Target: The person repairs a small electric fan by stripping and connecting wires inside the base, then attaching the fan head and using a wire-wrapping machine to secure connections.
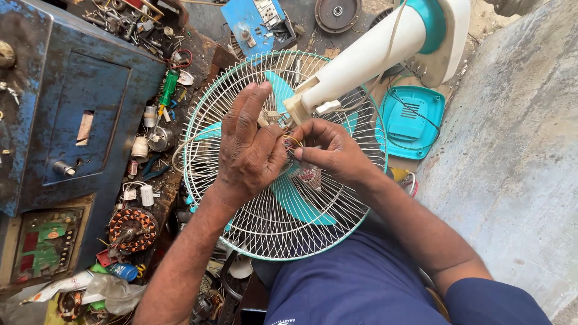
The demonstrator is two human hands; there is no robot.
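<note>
Left hand hides its grip – right hand pinches thin wires over fan guard

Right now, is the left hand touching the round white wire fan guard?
Cannot tell. In the head view the left hand lies over the round white wire fan guard, fingers by thin wires, but looking straight down shows neither contact nor gap.
</note>
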